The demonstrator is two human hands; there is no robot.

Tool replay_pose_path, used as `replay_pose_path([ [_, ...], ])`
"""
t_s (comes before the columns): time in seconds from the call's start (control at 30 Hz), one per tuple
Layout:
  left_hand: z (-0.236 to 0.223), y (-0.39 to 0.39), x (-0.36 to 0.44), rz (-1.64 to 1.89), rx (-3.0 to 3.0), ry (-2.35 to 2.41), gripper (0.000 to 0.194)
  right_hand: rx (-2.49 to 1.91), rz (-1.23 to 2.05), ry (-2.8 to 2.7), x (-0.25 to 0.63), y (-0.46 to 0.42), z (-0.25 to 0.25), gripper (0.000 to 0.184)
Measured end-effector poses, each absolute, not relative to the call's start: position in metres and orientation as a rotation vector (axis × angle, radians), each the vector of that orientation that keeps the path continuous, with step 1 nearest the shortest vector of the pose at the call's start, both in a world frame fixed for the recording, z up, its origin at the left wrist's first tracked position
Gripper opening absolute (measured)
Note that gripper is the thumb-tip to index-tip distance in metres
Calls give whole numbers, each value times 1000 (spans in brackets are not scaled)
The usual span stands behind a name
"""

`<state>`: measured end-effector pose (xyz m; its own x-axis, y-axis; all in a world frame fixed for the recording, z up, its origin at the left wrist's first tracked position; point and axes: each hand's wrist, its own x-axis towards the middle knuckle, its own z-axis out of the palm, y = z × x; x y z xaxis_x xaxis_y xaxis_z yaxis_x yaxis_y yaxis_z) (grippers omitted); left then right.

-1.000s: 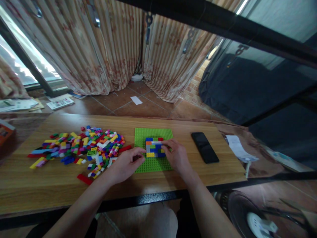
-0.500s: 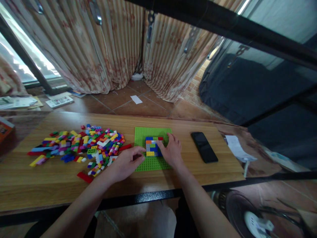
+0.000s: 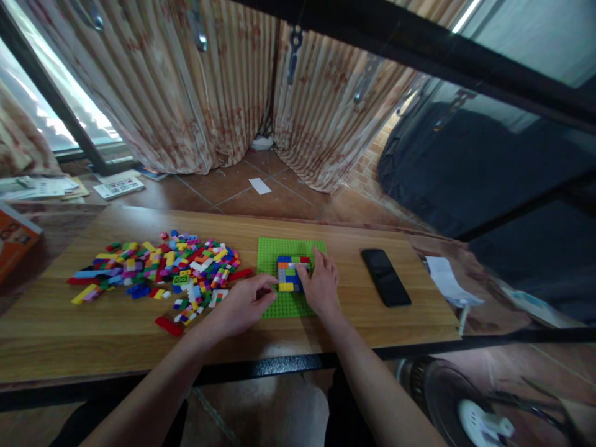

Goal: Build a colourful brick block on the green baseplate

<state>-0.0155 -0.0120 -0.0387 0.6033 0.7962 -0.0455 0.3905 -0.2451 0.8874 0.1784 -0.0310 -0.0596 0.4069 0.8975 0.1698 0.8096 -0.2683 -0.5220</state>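
A green studded baseplate [image 3: 267, 247] lies on the wooden table, with a flat block of blue, yellow, grey, red and green toy bricks [image 3: 286, 287] built on it. At the baseplate's left edge is my left hand [image 3: 246, 303]; its fingers are bent, a small gap shows between thumb and index finger, and no brick shows there. My right hand [image 3: 322, 287] rests over the right side of the brick block, thumb on or just above it and index finger spread away. That hand partly covers the block's right side.
A wide heap of loose coloured bricks [image 3: 153, 264] spreads over the table's left part, with a red brick [image 3: 169, 326] at its near edge. To the right lies a black phone [image 3: 385, 277]. White paper [image 3: 449, 282] lies beyond the table's right end.
The view has shifted slightly, so the table's things sit a little further right. Both hands keep nearly the same places by the brick block.
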Motion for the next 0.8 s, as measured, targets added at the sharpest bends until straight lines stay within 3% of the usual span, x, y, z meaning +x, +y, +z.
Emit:
replay_pose_path([
  [0.8,-35,-11,-15,506,1887,973,26,-1927,299,-1485,207,-29,-67,50],
])
